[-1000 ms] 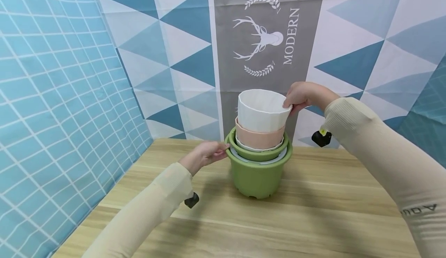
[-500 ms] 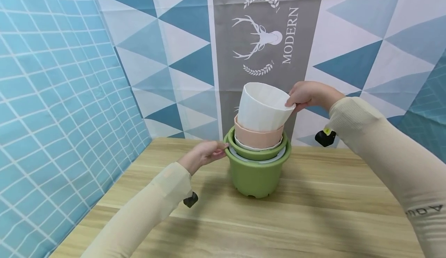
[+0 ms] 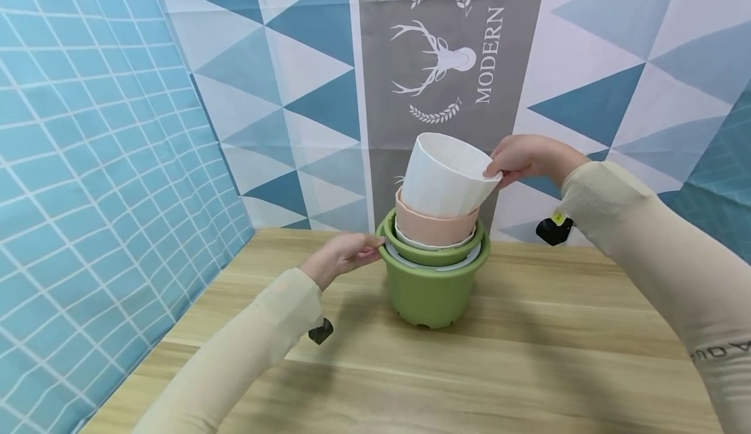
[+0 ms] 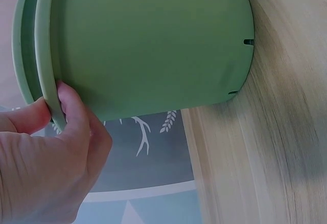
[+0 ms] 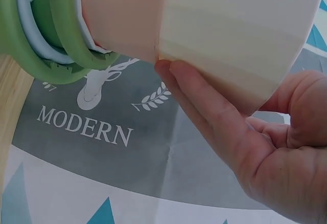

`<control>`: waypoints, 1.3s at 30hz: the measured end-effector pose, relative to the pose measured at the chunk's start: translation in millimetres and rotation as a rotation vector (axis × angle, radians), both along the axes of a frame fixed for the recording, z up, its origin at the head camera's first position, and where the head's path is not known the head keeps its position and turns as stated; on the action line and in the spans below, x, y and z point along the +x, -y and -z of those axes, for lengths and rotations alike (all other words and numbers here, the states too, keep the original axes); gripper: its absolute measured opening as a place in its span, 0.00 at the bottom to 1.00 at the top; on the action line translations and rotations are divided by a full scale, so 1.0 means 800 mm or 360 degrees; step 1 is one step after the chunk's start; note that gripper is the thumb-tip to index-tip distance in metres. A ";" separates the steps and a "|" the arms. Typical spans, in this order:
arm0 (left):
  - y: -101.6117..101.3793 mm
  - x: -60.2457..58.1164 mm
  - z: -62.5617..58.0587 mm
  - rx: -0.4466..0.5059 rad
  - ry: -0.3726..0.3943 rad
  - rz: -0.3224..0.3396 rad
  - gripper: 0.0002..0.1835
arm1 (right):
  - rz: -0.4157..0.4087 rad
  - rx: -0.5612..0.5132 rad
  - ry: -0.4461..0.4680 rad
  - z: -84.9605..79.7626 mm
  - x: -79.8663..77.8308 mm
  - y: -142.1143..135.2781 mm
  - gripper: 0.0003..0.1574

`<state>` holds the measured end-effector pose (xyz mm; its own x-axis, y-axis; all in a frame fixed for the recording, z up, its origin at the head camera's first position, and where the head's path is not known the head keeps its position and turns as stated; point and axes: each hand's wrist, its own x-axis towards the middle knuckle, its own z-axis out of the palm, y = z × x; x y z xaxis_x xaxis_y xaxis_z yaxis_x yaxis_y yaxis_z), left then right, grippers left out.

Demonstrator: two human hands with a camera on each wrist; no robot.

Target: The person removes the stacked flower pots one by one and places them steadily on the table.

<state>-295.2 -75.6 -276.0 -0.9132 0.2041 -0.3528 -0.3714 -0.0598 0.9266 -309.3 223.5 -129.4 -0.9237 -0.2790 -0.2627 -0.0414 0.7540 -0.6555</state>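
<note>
- Pinched at the rim by the right hand [image 3: 525, 157]: smooth white pot [image 3: 440, 183], faceted, tilted, lower end inside angular-rimmed pink pot [image 3: 434, 225].
- Nested beneath: smaller green pot [image 3: 431, 259].
- Gripped at its rounded rim by the left hand [image 3: 344, 256]: large green pot [image 3: 431, 297], matte, base-notched, upright on wood-grain surface [image 3: 469, 382].

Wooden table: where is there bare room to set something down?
The table is bare before the green pot and right of it, toward the right sleeve; a narrower strip runs between left sleeve and blue wall. Crowded: the pot's rim, with nested pots and left hand.
</note>
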 end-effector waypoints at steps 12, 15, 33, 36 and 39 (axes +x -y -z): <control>-0.004 -0.003 -0.005 0.0027 -0.0011 0.0018 0.24 | -0.0012 -0.0015 -0.0023 -0.004 -0.001 -0.011 0.23; -0.003 -0.002 -0.006 0.0032 -0.0003 0.0018 0.24 | -0.0020 -0.0009 -0.0027 -0.005 -0.002 -0.011 0.23; 0.001 -0.001 0.003 0.0041 0.0005 0.0022 0.24 | -0.0011 -0.0129 -0.0015 0.014 -0.002 -0.018 0.21; 0.002 -0.001 0.003 0.0044 -0.0004 0.0028 0.24 | -0.0035 -0.0127 -0.0036 0.016 -0.003 -0.019 0.22; 0.002 -0.001 0.002 0.0039 -0.0003 0.0026 0.24 | -0.0043 -0.0115 -0.0070 0.017 -0.001 -0.019 0.23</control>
